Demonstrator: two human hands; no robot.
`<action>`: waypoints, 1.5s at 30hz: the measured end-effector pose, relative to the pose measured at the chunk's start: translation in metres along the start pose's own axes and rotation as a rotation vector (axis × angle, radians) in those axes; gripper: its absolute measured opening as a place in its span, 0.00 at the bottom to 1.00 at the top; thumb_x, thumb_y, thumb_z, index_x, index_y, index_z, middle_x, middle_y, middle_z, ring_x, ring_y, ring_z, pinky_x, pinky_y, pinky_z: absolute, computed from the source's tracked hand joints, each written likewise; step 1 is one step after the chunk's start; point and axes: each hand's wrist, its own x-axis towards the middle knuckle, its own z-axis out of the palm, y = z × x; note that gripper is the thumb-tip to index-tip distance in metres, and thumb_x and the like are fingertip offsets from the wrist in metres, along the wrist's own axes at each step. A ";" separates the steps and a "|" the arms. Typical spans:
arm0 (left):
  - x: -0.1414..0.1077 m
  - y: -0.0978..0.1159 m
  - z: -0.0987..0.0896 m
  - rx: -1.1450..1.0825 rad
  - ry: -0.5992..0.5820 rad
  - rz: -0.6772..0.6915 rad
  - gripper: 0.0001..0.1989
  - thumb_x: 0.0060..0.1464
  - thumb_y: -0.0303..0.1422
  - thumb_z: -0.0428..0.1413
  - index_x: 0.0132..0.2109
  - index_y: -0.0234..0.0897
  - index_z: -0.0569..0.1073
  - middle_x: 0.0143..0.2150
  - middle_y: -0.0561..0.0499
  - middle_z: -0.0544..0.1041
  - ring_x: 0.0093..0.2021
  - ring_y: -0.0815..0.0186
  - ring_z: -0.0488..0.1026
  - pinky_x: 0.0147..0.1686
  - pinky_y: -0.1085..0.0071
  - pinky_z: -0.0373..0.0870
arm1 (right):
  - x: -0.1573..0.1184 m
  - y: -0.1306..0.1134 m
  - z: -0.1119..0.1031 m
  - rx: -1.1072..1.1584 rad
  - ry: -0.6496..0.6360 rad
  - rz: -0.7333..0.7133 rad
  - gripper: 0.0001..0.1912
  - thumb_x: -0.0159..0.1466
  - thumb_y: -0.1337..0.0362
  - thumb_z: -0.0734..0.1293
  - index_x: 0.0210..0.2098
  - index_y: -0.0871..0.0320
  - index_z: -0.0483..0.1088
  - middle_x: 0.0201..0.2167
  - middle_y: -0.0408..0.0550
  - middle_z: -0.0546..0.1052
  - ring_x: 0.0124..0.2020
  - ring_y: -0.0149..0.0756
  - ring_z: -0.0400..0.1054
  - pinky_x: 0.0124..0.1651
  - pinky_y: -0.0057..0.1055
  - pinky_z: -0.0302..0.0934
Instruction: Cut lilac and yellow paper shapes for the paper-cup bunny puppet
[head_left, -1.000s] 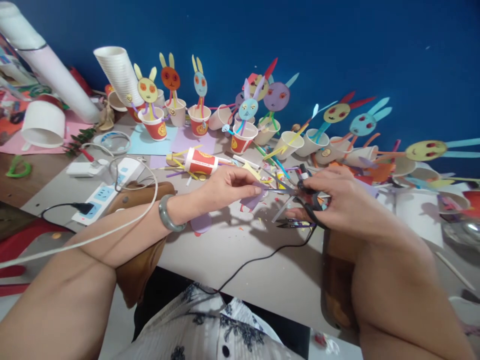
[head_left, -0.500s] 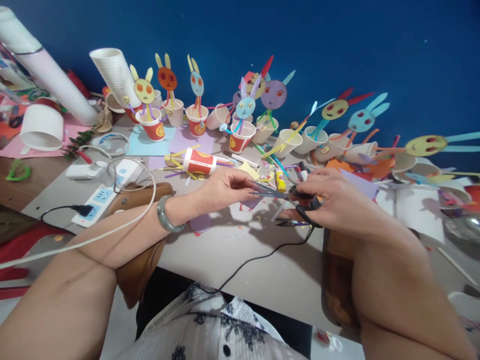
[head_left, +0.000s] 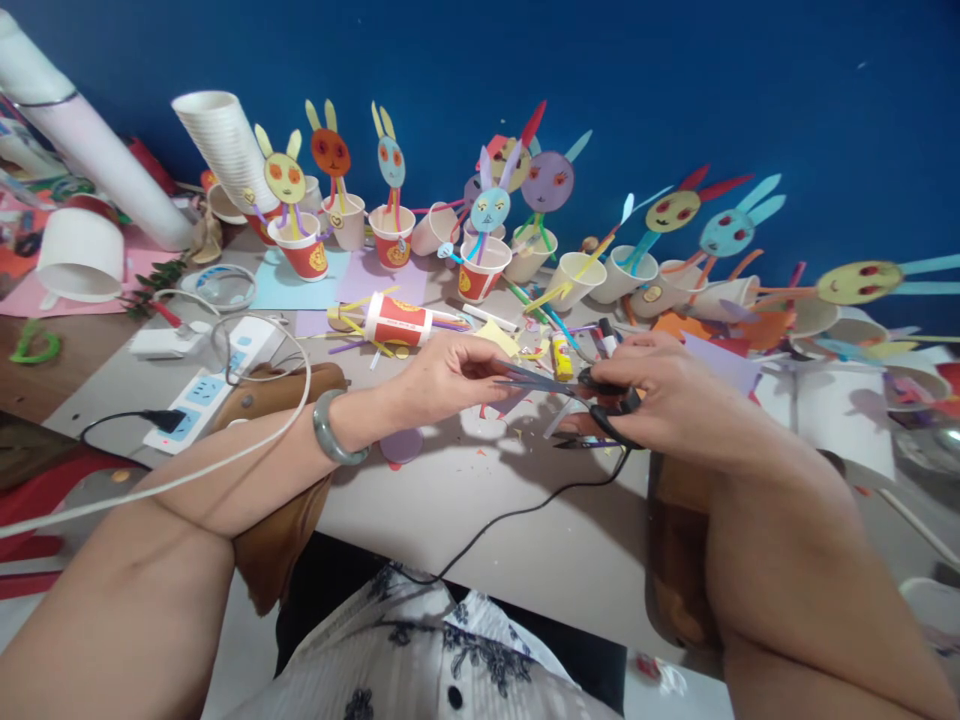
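Observation:
My right hand (head_left: 652, 395) is closed on the black handles of a pair of scissors (head_left: 541, 381), whose blades point left and stand slightly apart. The blade tips reach the fingertips of my left hand (head_left: 457, 375). That hand is pinched, and whatever lies between its thumb and fingers is too small to make out. A bracelet (head_left: 324, 430) circles my left wrist. Behind the hands lie a red paper cup (head_left: 400, 322) on its side and a small yellow bottle (head_left: 561, 358). A purple paper circle (head_left: 402, 444) is on the table below my left hand.
Paper cups holding rabbit-faced figures (head_left: 491, 210) line the blue wall. A power strip (head_left: 214, 390) with cables sits at left, near a leaning stack of cups (head_left: 225, 145). A black cord (head_left: 495, 520) crosses the table (head_left: 555, 560). Brown cases lie under both forearms.
Both hands hold nearly the same place. The scissor blades look slightly more open than before, and the view has shifted a little.

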 end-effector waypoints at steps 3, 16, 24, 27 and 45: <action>0.000 0.000 0.000 0.010 0.002 0.005 0.05 0.47 0.29 0.62 0.34 0.33 0.79 0.28 0.50 0.79 0.29 0.70 0.75 0.32 0.73 0.72 | 0.000 0.002 0.002 0.018 0.024 -0.007 0.25 0.59 0.46 0.69 0.18 0.54 0.60 0.16 0.43 0.64 0.25 0.37 0.57 0.37 0.38 0.52; -0.001 0.004 0.002 0.079 0.025 0.036 0.02 0.47 0.27 0.61 0.31 0.33 0.78 0.26 0.51 0.78 0.27 0.71 0.73 0.31 0.73 0.71 | -0.001 0.004 0.003 -0.005 0.013 -0.009 0.27 0.62 0.43 0.66 0.17 0.54 0.58 0.15 0.42 0.60 0.23 0.36 0.55 0.35 0.37 0.49; -0.001 0.003 0.003 0.105 0.039 0.034 0.03 0.49 0.29 0.62 0.31 0.33 0.79 0.25 0.51 0.77 0.27 0.71 0.72 0.31 0.74 0.71 | -0.003 0.005 0.002 -0.079 -0.028 -0.013 0.26 0.64 0.47 0.66 0.18 0.55 0.57 0.15 0.43 0.61 0.26 0.38 0.54 0.34 0.35 0.48; -0.001 0.002 0.003 0.099 0.035 0.052 0.03 0.48 0.29 0.62 0.31 0.32 0.78 0.25 0.51 0.77 0.27 0.72 0.72 0.30 0.74 0.71 | -0.003 0.007 0.003 -0.091 0.001 -0.050 0.26 0.64 0.48 0.66 0.18 0.55 0.57 0.15 0.42 0.60 0.24 0.35 0.53 0.35 0.35 0.48; -0.002 0.005 0.003 0.137 0.023 0.052 0.03 0.50 0.28 0.61 0.31 0.32 0.78 0.25 0.50 0.78 0.27 0.72 0.73 0.29 0.76 0.70 | -0.005 0.009 0.003 -0.184 0.036 -0.121 0.24 0.62 0.55 0.72 0.18 0.56 0.57 0.14 0.36 0.57 0.20 0.30 0.48 0.36 0.35 0.49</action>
